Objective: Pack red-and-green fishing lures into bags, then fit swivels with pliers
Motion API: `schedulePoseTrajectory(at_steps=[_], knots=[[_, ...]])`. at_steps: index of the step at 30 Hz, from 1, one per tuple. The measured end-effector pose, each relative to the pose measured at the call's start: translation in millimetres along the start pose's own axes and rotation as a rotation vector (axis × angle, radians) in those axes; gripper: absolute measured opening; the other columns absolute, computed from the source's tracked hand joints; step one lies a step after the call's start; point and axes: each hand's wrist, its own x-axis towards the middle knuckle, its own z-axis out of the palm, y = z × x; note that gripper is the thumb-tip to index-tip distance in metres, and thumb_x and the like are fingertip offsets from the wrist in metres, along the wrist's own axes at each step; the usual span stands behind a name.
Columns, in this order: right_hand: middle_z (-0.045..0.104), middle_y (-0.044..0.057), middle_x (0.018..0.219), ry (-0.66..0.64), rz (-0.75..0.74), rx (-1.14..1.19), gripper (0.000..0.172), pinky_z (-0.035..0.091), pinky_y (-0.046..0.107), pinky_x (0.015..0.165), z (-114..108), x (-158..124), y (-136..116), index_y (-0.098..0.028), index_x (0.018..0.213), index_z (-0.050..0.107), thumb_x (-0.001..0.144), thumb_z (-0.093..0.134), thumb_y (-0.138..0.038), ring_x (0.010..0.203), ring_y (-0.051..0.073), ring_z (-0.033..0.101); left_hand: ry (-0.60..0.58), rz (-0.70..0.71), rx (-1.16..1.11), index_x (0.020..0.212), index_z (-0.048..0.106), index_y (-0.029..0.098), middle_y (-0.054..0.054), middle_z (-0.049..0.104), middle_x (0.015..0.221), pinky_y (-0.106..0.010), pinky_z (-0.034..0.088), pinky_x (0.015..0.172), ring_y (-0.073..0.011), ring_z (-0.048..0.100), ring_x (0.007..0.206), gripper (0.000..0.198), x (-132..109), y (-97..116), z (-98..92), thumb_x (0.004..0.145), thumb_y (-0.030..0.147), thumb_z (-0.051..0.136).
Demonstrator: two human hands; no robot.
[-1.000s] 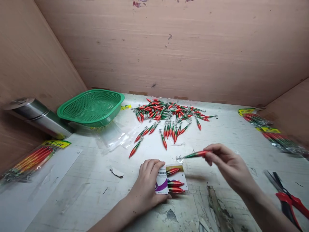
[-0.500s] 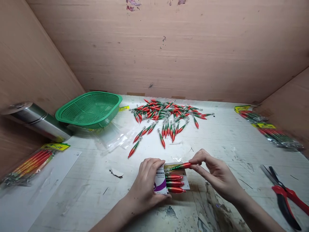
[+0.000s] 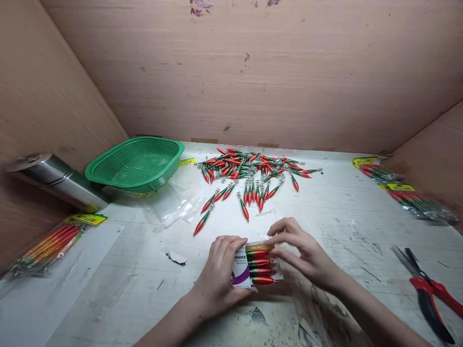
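My left hand (image 3: 220,274) is closed around a small white box (image 3: 240,271) with purple print, holding it sideways above the table. Out of the box's right side stick several red and green fishing lures (image 3: 263,271), lying side by side with their red ends outward. My right hand (image 3: 302,250) is at the upper right of these lures, its thumb and fingers apart around the end of the top one; whether a fingertip touches it I cannot tell. Farther back lies a loose pile of similar lures (image 3: 247,168) with wire hooks, some strewn toward me.
At the left are a green plastic basket (image 3: 133,184), a steel flask (image 3: 77,188), a bagged lure pack (image 3: 54,243) and clear plastic bags (image 3: 173,207). Red-handled pliers (image 3: 421,279) lie at the right, below more bagged lures (image 3: 415,202). Wooden panels (image 3: 231,82) enclose the table.
The top lure has gone farther left into the box, level with the others. My right hand has shifted left and its finger pinch on that lure has come apart.
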Motion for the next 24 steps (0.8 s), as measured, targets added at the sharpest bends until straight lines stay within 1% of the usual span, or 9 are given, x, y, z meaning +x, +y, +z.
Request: schedulePoseTrajectory(at_steps=[3,5,7,10,14,18,21,22,24], knots=[[0.062,0.008,0.095,0.037,0.081,-0.208,0.022,0.055,0.032,0.069,-6,18,38,-0.022,0.111,0.064,0.101,0.045,-0.028,0.083,0.019,0.063,-0.007,-0.002,0.002,0.133,0.036,0.022,-0.013,0.055,0.121,-0.047,0.048,0.093,-0.0316,0.053,0.110,0.086,0,1,0.9,0.067,0.041,0.086],[0.062,0.008,0.091,0.033,0.111,-0.328,0.021,0.054,0.034,0.070,-5,32,67,-0.019,0.102,0.066,0.101,0.045,-0.024,0.083,0.019,0.063,-0.010,0.001,-0.002,0.133,0.036,0.022,-0.013,0.056,0.121,-0.047,0.048,0.092,-0.0317,0.053,0.110,0.085,0,1,0.6,0.067,0.040,0.086],[0.065,0.008,0.099,-0.039,0.113,-0.430,0.016,0.055,0.035,0.075,-1,46,93,-0.018,0.102,0.066,0.099,0.052,-0.026,0.088,0.018,0.064,-0.014,-0.003,-0.006,0.133,0.036,0.023,-0.013,0.056,0.121,-0.047,0.049,0.092,-0.0317,0.053,0.110,0.083,0,1,-0.1,0.069,0.042,0.085],[0.064,0.007,0.119,-0.166,0.099,-0.539,0.025,0.056,0.038,0.083,6,61,116,-0.019,0.118,0.062,0.096,0.059,-0.033,0.097,0.018,0.065,-0.018,-0.008,-0.008,0.133,0.037,0.023,-0.014,0.056,0.122,-0.048,0.048,0.092,-0.0319,0.054,0.110,0.080,-1,-1,-1.1,0.071,0.044,0.082],[0.062,0.008,0.123,-0.281,0.069,-0.609,0.030,0.056,0.041,0.085,3,62,126,-0.018,0.122,0.060,0.096,0.060,-0.033,0.101,0.020,0.065,-0.019,-0.018,-0.013,0.134,0.037,0.023,-0.014,0.056,0.122,-0.049,0.048,0.093,-0.0325,0.054,0.111,0.080,-1,-1,-1.7,0.071,0.043,0.082],[0.063,0.008,0.122,-0.300,0.043,-0.601,0.028,0.056,0.040,0.084,-10,47,128,-0.019,0.120,0.061,0.096,0.059,-0.033,0.099,0.019,0.065,-0.041,-0.023,-0.025,0.134,0.038,0.023,-0.014,0.057,0.121,-0.049,0.048,0.093,-0.0329,0.054,0.112,0.079,0,2,-1.8,0.071,0.043,0.082],[0.067,0.005,0.107,-0.225,0.021,-0.537,0.020,0.057,0.034,0.075,-18,34,121,-0.017,0.110,0.064,0.097,0.058,-0.031,0.087,0.016,0.066,-0.052,-0.021,-0.035,0.134,0.040,0.022,-0.014,0.057,0.121,-0.049,0.048,0.093,-0.0329,0.054,0.112,0.079,0,4,-1.6,0.071,0.043,0.082],[0.068,0.005,0.098,-0.176,0.014,-0.508,0.015,0.057,0.032,0.071,-21,30,115,-0.016,0.101,0.065,0.098,0.056,-0.027,0.082,0.016,0.066,-0.053,-0.023,-0.036,0.134,0.040,0.022,-0.015,0.057,0.122,-0.049,0.048,0.093,-0.0329,0.054,0.112,0.079,0,5,-1.5,0.071,0.043,0.082],[0.067,0.006,0.085,-0.040,0.005,-0.438,0.019,0.055,0.032,0.066,-26,21,97,-0.017,0.086,0.065,0.098,0.050,-0.020,0.076,0.017,0.065,-0.049,-0.030,-0.037,0.134,0.041,0.022,-0.015,0.058,0.122,-0.049,0.049,0.093,-0.0329,0.054,0.112,0.079,0,5,-1.5,0.070,0.044,0.082]])
